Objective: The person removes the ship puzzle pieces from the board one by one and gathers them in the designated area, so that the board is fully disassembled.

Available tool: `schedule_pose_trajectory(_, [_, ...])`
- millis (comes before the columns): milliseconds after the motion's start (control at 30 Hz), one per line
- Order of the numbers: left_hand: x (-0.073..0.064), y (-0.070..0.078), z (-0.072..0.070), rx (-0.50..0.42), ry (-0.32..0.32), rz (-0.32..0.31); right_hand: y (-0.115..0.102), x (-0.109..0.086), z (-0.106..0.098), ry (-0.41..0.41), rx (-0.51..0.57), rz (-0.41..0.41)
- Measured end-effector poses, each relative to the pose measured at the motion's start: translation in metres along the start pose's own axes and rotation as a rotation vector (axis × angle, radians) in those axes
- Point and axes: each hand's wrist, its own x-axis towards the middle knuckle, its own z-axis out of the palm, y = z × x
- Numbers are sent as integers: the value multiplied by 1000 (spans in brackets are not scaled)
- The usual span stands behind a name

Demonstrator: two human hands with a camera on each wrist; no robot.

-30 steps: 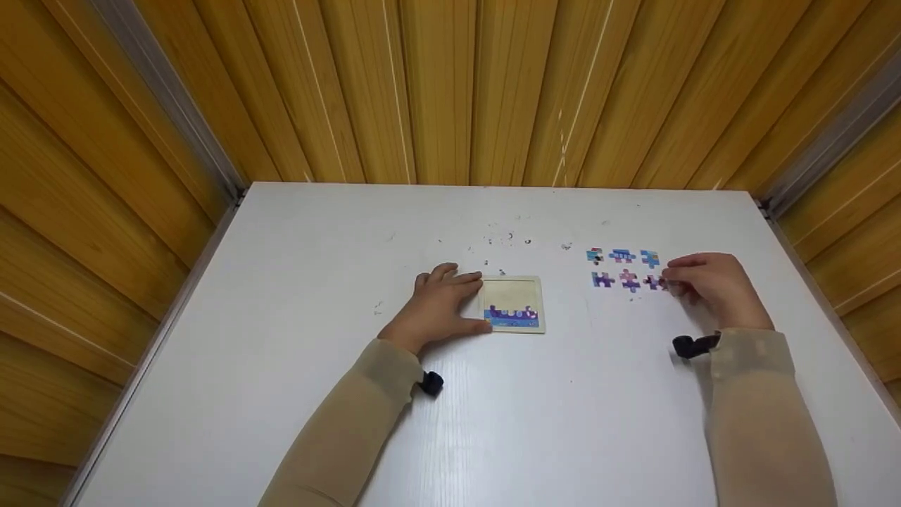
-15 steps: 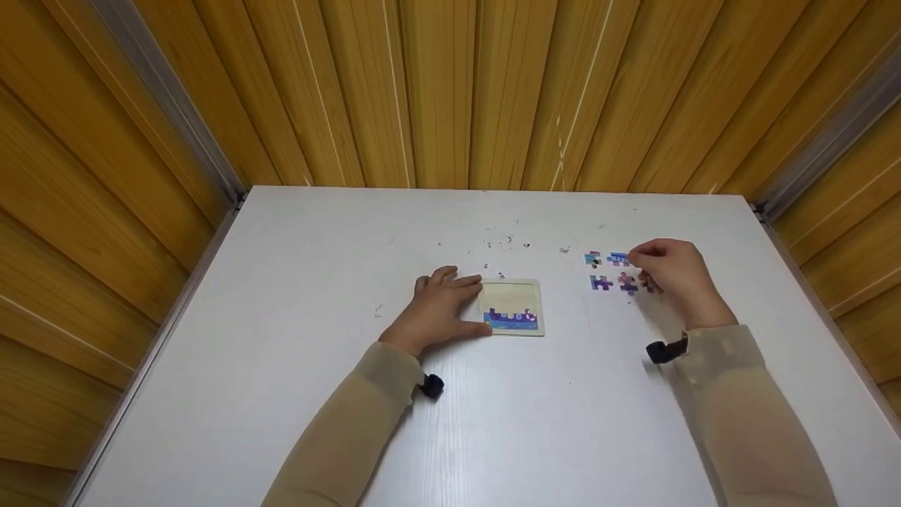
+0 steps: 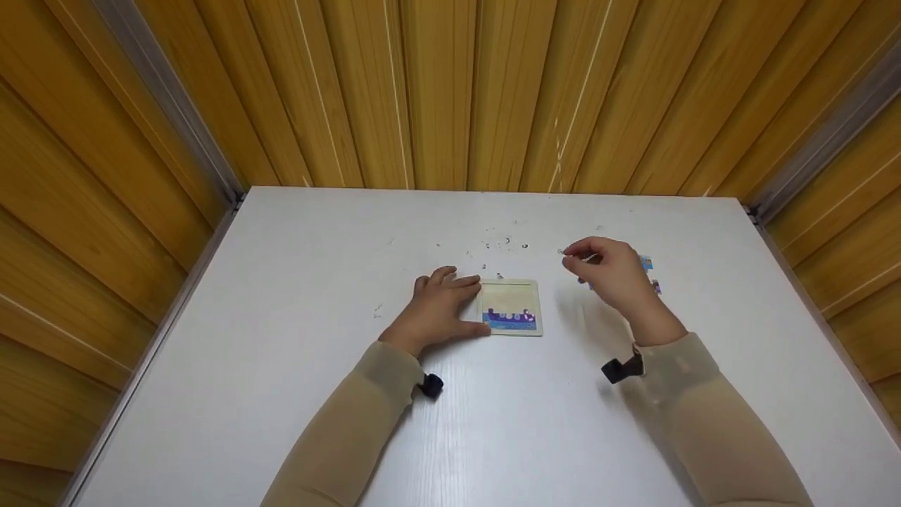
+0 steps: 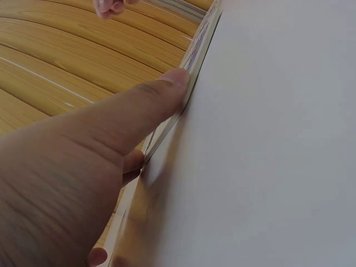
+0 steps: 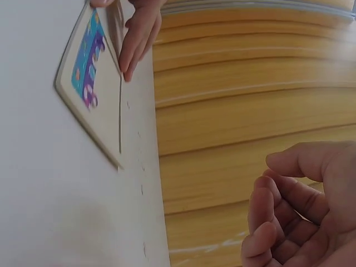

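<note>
A square wooden puzzle tray (image 3: 509,284) lies flat on the table, its near part filled with a blue and purple picture. My left hand (image 3: 438,310) holds the tray's left side. The thumb presses the near left corner and the fingers reach the far left corner; the left wrist view shows the thumb (image 4: 167,86) on the tray's edge. My right hand (image 3: 609,271) is raised over the table, right of the tray. Its fingers (image 5: 261,206) are loosely curled, thumb close to the index fingertip, with nothing visible between them. Behind it lie jigsaw pieces (image 3: 645,263), mostly hidden.
The white table (image 3: 317,282) carries small dark specks (image 3: 507,241) beyond the tray. A wood-panelled wall (image 3: 436,91) rises at the table's far edge, with more panels at the left and right sides. Black wrist cameras (image 3: 623,367) sit at both cuffs.
My right hand has moved left from the right end of the jigsaw pieces, across them, to their left. The left hand stays on the tray.
</note>
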Motion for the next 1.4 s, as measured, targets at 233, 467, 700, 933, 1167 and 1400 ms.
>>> schedule_pose_trajectory(233, [-2, 1, 0, -15, -9, 11, -17, -13, 31, -55, 6, -26])
schedule_pose_trajectory(467, [-1, 3, 0, -14, 7, -5, -16, -17, 59, -123, 13, -89])
schedule_pose_trajectory(700, [-2, 2, 3, 2, 1, 7, -9, -20, 87, -192, -13, -128])
schedule_pose_trajectory(933, [-2, 1, 1, -6, 2, 23, 2, -21, 105, -279, -73, -169])
schedule_pose_trajectory(1167, [-1, -1, 0, 6, 13, 27, 6, -21, 116, -270, -181, -195])
schedule_pose_trajectory(1400, [0, -4, 0, -5, 14, 33, 6, -21, 123, -249, -213, -218])
